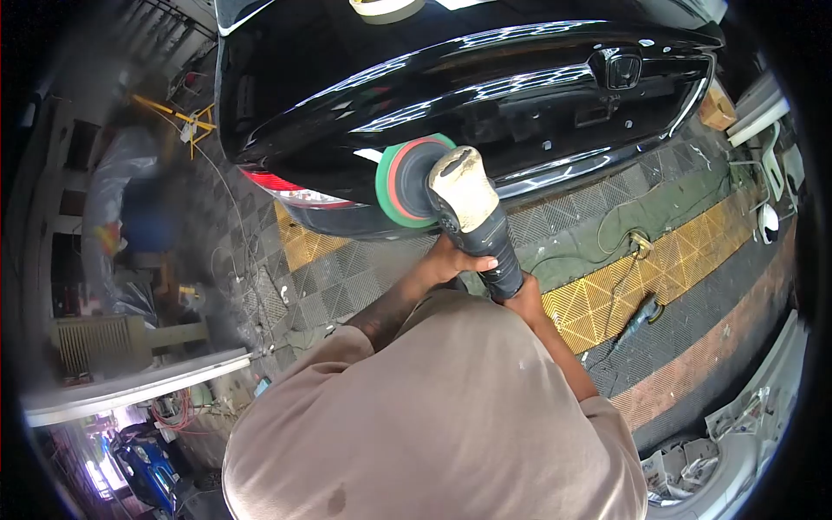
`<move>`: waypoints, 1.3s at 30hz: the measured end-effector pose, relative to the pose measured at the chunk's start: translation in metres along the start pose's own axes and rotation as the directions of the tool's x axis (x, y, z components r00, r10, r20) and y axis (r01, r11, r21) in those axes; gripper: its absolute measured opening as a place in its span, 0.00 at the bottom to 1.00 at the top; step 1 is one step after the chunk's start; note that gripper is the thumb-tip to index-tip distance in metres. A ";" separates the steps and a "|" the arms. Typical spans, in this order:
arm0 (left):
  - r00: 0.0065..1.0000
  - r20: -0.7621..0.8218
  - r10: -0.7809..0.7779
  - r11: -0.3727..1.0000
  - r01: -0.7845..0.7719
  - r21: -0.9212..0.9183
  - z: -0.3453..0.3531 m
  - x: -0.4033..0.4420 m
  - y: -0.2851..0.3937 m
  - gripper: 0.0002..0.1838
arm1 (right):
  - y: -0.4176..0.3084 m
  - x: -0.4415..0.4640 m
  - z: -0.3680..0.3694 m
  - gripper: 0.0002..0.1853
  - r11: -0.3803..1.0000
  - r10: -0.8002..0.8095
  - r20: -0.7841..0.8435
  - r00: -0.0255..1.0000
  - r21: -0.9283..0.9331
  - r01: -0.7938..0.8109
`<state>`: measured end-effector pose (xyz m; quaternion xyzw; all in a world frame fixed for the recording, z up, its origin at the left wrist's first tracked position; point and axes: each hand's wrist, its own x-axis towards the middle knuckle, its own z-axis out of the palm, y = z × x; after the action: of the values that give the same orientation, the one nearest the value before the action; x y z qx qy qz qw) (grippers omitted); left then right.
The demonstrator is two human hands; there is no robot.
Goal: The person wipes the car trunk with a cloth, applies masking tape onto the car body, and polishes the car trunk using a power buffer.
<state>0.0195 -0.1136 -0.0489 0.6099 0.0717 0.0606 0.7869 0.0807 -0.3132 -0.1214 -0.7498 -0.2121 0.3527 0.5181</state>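
A car polisher [496,247] with a cream-topped head and dark body is in both my hands. Its round foam pad [387,186], green with a red ring, faces the rear of a black car [485,113], close above the left tail light [286,186]. Whether the pad touches the paint I cannot tell. My left hand [455,260] is closed around the polisher near its head, thumb across the body. Closed at the back end of the handle is my right hand [524,299], its fingers partly hidden.
A tape roll [386,9] lies on the car. On the tiled floor [685,251] to the right are another power tool [641,319] and cords. A yellow stand [186,121] is at left. Paper-covered car parts [693,468] are at lower right, and a cardboard box [717,106] is beyond the bumper.
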 end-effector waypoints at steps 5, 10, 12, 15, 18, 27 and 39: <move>0.988 -0.142 -0.058 0.998 0.058 0.002 0.011 -0.021 0.005 0.33 | -0.032 -0.005 -0.013 0.19 0.998 0.045 0.129 0.991 0.038 -0.050; 0.968 -0.227 -0.103 0.995 0.097 -0.038 0.014 -0.024 0.012 0.31 | -0.025 -0.001 -0.013 0.19 1.000 0.006 0.150 0.989 -0.009 -0.004; 0.987 -0.153 -0.048 0.998 0.044 -0.033 0.008 -0.018 0.007 0.31 | -0.029 -0.003 -0.013 0.19 1.000 0.007 0.107 0.994 -0.025 -0.005; 0.999 0.046 -0.015 0.992 0.021 -0.123 0.004 -0.005 0.005 0.33 | -0.040 -0.010 -0.014 0.19 0.999 -0.024 0.011 1.000 -0.026 0.024; 0.988 0.128 0.082 0.990 -0.065 -0.126 0.007 0.005 0.011 0.34 | -0.031 -0.011 -0.015 0.19 0.997 -0.058 -0.041 0.997 -0.049 0.055; 0.995 -0.067 0.080 0.989 -0.087 -0.118 0.012 -0.013 0.005 0.33 | -0.055 -0.011 -0.029 0.18 0.996 -0.038 0.083 0.996 -0.074 0.044; 0.995 0.067 -0.072 0.992 0.079 -0.100 0.013 0.009 0.003 0.33 | -0.019 -0.020 -0.004 0.15 0.997 -0.007 -0.112 0.994 0.079 0.015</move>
<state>0.0307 -0.1241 -0.0433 0.5673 0.0666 0.0151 0.8207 0.0718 -0.3225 -0.0965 -0.7458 -0.1727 0.3157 0.5606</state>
